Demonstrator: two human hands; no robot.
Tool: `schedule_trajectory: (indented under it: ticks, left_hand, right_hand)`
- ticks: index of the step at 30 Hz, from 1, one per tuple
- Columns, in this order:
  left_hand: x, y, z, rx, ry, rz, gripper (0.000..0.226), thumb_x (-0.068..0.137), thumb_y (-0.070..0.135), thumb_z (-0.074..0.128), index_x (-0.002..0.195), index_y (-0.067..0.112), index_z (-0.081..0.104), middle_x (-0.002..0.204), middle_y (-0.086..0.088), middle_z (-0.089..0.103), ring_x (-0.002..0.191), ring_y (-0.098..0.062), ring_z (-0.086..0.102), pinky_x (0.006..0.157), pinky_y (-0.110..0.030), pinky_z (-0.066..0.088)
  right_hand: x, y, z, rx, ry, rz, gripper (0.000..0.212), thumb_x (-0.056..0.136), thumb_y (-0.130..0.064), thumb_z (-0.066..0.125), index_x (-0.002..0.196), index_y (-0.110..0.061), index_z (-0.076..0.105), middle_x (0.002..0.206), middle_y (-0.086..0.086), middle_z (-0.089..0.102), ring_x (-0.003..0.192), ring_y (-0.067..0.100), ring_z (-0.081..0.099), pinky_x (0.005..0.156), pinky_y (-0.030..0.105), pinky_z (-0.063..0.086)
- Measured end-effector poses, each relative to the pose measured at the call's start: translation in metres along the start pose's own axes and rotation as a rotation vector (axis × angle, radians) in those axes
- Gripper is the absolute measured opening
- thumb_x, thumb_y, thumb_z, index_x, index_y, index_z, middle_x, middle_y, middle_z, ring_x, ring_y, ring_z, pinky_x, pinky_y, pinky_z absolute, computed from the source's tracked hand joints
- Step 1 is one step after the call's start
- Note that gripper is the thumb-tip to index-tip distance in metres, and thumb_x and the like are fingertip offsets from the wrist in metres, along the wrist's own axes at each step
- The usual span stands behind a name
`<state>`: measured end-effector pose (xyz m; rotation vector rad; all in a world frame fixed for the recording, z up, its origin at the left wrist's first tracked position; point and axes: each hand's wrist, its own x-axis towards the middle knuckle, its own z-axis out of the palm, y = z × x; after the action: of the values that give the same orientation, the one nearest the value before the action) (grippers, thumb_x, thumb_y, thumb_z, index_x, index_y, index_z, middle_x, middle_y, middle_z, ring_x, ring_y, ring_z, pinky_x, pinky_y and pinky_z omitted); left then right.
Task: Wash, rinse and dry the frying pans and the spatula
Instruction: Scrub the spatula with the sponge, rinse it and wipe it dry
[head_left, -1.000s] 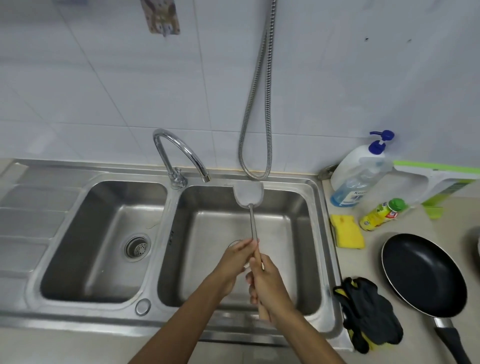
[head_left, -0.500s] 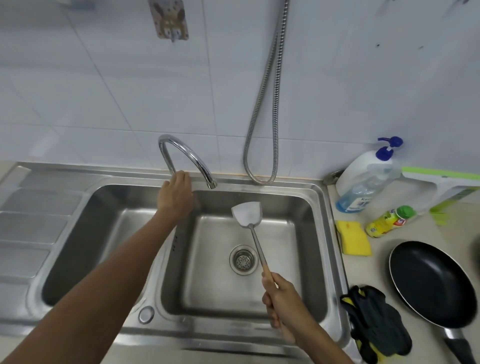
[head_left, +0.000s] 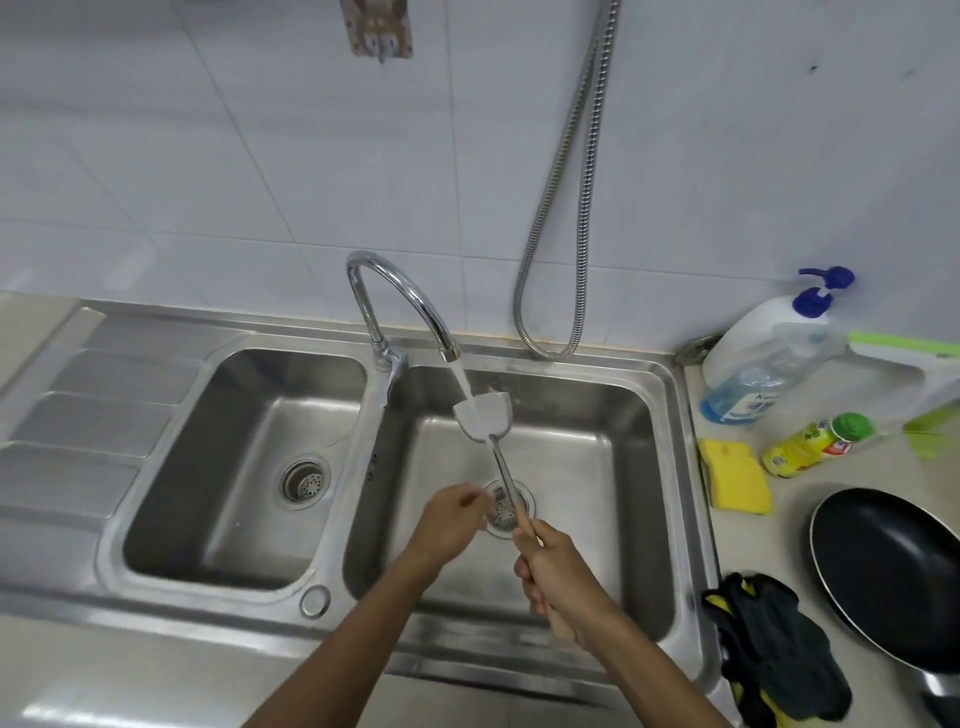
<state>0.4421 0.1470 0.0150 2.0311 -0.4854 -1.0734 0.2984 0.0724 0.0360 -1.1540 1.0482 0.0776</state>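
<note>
A metal spatula (head_left: 484, 417) is held over the right sink basin (head_left: 639, 499), its blade under the stream of water running from the curved tap (head_left: 400, 301). My right hand (head_left: 558, 574) grips the spatula's wooden handle low in the basin. My left hand (head_left: 452, 525) hovers just left of the shaft, above the drain, with fingers loosely curled and nothing in it. A black frying pan (head_left: 893, 577) lies on the counter at the right, its handle running out of the frame.
On the right counter are a yellow sponge (head_left: 737, 475), a pump soap bottle (head_left: 763, 353), a small yellow-green bottle (head_left: 818, 444) and dark gloves (head_left: 779, 654). The left basin (head_left: 244, 467) holds nothing. A metal hose (head_left: 566, 208) hangs on the tiled wall.
My left hand left the tap base and came down next to the spatula shaft. Water now runs from the tap onto the blade, which has moved under the spout.
</note>
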Motion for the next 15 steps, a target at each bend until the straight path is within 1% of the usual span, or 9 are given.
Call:
schedule_trajectory:
  ticks: [1, 2, 4, 6, 8, 11, 15]
  left_hand:
    - [-0.005, 0.004, 0.010, -0.159, -0.051, -0.078, 0.020, 0.100, 0.025, 0.057, 0.097, 0.015, 0.075, 0.102, -0.001, 0.077, 0.090, -0.014, 0.073, 0.077, -0.026, 0.056]
    - [-0.008, 0.005, 0.019, -0.269, -0.072, -0.151, 0.021, 0.099, 0.028, 0.057, 0.098, 0.017, 0.075, 0.100, 0.000, 0.078, 0.089, -0.012, 0.074, 0.076, -0.026, 0.053]
    - [-0.008, 0.001, 0.032, -0.423, -0.061, -0.237, 0.021, 0.098, 0.032, 0.059, 0.103, 0.020, 0.076, 0.101, 0.001, 0.078, 0.094, -0.014, 0.074, 0.083, -0.031, 0.052]
    - [-0.008, -0.004, 0.039, -0.544, -0.041, -0.277, 0.020, 0.097, 0.031, 0.062, 0.106, 0.021, 0.076, 0.104, -0.002, 0.078, 0.100, -0.019, 0.073, 0.090, -0.036, 0.053]
    - [-0.005, -0.005, 0.040, -0.588, -0.028, -0.292, 0.020, 0.096, 0.029, 0.062, 0.108, 0.022, 0.076, 0.106, -0.003, 0.078, 0.102, -0.021, 0.072, 0.091, -0.037, 0.053]
    - [0.001, -0.004, 0.033, -0.608, -0.030, -0.288, 0.021, 0.095, 0.032, 0.064, 0.110, 0.022, 0.076, 0.105, -0.003, 0.078, 0.103, -0.020, 0.071, 0.085, -0.034, 0.051]
    - [0.012, -0.006, 0.021, -0.590, -0.022, -0.280, 0.023, 0.092, 0.035, 0.068, 0.109, 0.023, 0.077, 0.105, -0.001, 0.078, 0.105, -0.019, 0.072, 0.087, -0.034, 0.051]
  right_hand:
    - [0.002, -0.002, 0.001, -0.010, -0.005, -0.005, 0.022, 0.108, -0.030, 0.044, 0.122, -0.031, 0.061, 0.062, 0.000, 0.047, 0.044, 0.011, 0.036, 0.042, 0.025, 0.030]
    - [0.003, -0.004, 0.001, -0.020, -0.009, -0.009, 0.022, 0.108, -0.030, 0.044, 0.121, -0.031, 0.062, 0.062, 0.000, 0.047, 0.044, 0.011, 0.037, 0.042, 0.025, 0.031]
    - [0.006, -0.007, 0.002, -0.027, -0.007, -0.013, 0.022, 0.108, -0.030, 0.043, 0.117, -0.030, 0.064, 0.062, 0.001, 0.048, 0.044, 0.011, 0.037, 0.042, 0.024, 0.031]
    - [0.009, -0.012, 0.002, -0.045, -0.004, -0.020, 0.024, 0.107, -0.026, 0.042, 0.114, -0.026, 0.065, 0.063, 0.002, 0.048, 0.044, 0.011, 0.038, 0.042, 0.024, 0.030]
    - [0.013, -0.018, 0.003, -0.052, -0.007, -0.014, 0.024, 0.107, -0.023, 0.041, 0.115, -0.020, 0.064, 0.063, 0.003, 0.047, 0.043, 0.011, 0.037, 0.042, 0.024, 0.030]
    - [0.021, -0.030, 0.003, -0.042, -0.043, 0.024, 0.025, 0.107, -0.022, 0.041, 0.117, -0.014, 0.063, 0.063, 0.002, 0.046, 0.044, 0.010, 0.036, 0.041, 0.023, 0.030]
    - [0.029, -0.043, 0.007, -0.038, -0.083, 0.058, 0.027, 0.107, -0.022, 0.041, 0.116, -0.014, 0.064, 0.063, 0.001, 0.044, 0.046, 0.009, 0.034, 0.042, 0.022, 0.029]
